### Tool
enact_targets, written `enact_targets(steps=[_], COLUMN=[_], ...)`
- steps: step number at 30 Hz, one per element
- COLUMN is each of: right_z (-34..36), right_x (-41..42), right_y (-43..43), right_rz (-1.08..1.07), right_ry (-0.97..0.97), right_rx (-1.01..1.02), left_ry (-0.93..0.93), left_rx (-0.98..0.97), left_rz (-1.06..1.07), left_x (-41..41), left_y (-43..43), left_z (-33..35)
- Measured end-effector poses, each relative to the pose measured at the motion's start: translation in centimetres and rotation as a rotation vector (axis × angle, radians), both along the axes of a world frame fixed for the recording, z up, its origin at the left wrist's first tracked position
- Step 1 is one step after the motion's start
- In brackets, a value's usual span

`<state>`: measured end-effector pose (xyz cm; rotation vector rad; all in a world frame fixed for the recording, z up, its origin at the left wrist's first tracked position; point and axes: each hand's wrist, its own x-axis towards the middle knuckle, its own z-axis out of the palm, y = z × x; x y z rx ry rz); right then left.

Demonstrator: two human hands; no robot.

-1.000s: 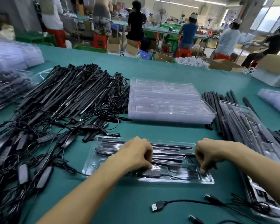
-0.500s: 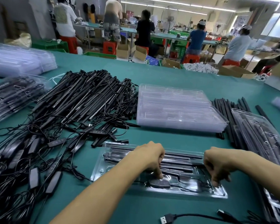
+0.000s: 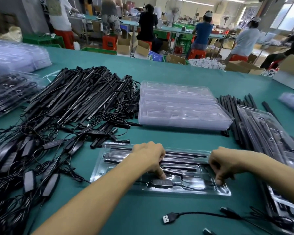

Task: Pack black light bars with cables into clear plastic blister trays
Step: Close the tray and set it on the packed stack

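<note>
A busy workshop with people at far benches fills the top of the frame, and below it spreads our green table. At lower centre lies a clear blister tray, with black light bars seated in its upper channels and a thin cable looping through its lower pockets. Our left hand sits over the tray's middle, fingers curled, one digit pressing down at the inline controller. Our right hand is curled at the tray's right end, thumb tip pushing into a pocket. We cannot tell whether either hand pinches the cable or only presses it. We judge the tray light, thin and springy, likely to slide or buckle, so best steadied by its rim. The bars seem stiff and light, best taken mid-length. The cable looks limp and tangle-prone, best guided near the controller. A loose pile of bars lies at centre left.
</note>
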<state>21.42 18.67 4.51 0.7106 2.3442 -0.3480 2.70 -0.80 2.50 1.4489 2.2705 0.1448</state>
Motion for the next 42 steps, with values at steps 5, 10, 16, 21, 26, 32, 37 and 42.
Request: enact_targets(steps=[5,10,16,21,26,32,37,42], right_z=[1.0,0.7,-1.1,-0.7,-0.1,0.4,-0.2,-0.6], right_x=[-2.6,-6.4,-8.4,-9.3,-10.0,-11.2,-11.5,-12.0], right_y=[-3.8,-8.2,-9.4,-9.8,-9.7,-9.8,-9.9,-9.9], right_rz=[0.103,0.119,0.085,0.148,0.101,0.101,0.115,0.128], right_ry=[0.055,0.459,0.439,0.350,0.259,0.140,0.162,0.113], right_rx=[0.206,0.092,0.028,0.089,-0.005,-0.027,-0.028,-0.013], left_ry=[-0.043,-0.075,-0.119,-0.098,0.048,0.137,0.098,0.043], left_rx=[0.044,0.027,-0.026,-0.054,-0.155,-0.238,-0.170,-0.158], left_rz=[-0.001,-0.024,-0.057,-0.057,0.023,0.073,0.060,0.099], left_x=[-0.5,-0.6,-1.6,-1.5,-1.2,-1.2,-1.3,-1.5], left_y=[-0.7,-0.5,-0.7,-0.3,0.4,1.2,1.7,1.7], left_z=[-0.4,0.1,0.6,0.9,1.2,1.5,1.1,0.5])
